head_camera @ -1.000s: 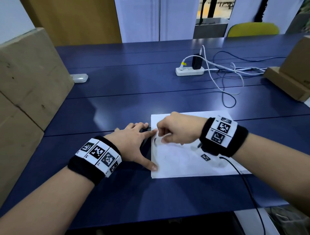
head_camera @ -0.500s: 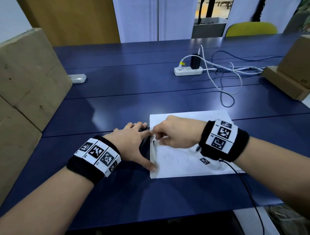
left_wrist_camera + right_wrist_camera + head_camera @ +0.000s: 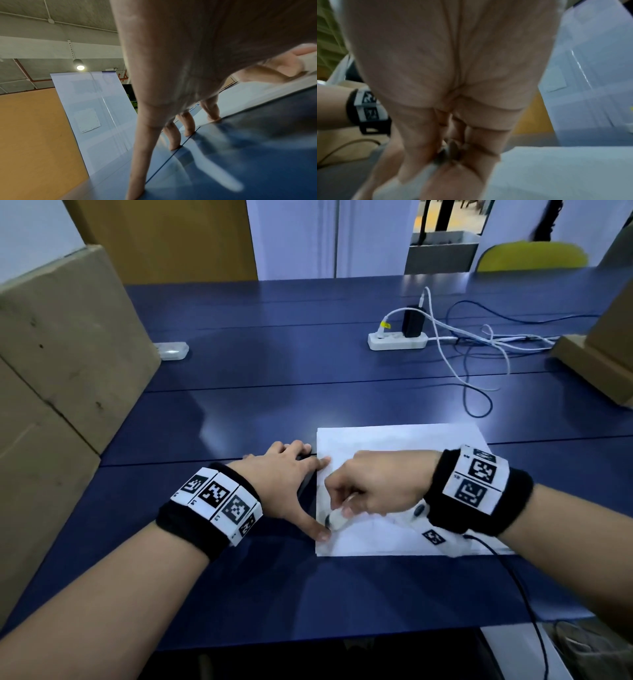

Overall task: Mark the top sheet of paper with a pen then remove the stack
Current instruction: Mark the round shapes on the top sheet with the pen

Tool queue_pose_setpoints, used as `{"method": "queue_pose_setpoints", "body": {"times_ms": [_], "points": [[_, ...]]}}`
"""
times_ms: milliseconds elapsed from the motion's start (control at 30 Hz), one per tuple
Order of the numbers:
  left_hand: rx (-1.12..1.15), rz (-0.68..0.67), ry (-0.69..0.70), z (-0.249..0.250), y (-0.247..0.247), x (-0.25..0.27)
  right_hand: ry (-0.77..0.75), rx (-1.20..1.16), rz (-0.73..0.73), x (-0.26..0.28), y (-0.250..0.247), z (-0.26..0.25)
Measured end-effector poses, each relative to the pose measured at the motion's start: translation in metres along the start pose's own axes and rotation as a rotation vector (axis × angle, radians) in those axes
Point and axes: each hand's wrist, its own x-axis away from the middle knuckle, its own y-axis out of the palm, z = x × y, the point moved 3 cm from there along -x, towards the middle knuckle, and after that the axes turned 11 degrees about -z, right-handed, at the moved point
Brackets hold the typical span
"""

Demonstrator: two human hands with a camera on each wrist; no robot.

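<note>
The right hand [image 3: 373,484] has slid down the paper toward the person since a moment ago. Its fingers curl tight around a white pen [image 3: 337,518], whose tip is now close to the left thumb. The left hand [image 3: 284,477] has stayed flat and spread, pressing the left edge of the paper stack [image 3: 404,440] on the blue table [image 3: 274,378]. The marking looks underway, and the stack is not yet taken away.

dim, bluish | ceiling lamp [image 3: 80,67] lit | right wrist view blurred, perhaps motion
</note>
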Motion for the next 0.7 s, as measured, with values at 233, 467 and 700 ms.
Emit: {"method": "queue_pose_setpoints", "body": {"times_ms": [233, 467, 700], "points": [[0.004, -0.019, -0.006, 0.0, -0.002, 0.002, 0.181, 0.154, 0.228, -0.006, -0.027, 0.021], [0.004, -0.021, -0.01, 0.0, 0.0, -0.001, 0.004, 0.056, 0.006, 0.003, 0.004, 0.005], [-0.004, -0.061, -0.026, 0.001, -0.002, 0.001, 0.169, 0.092, 0.21, 0.004, -0.023, 0.029]]}}
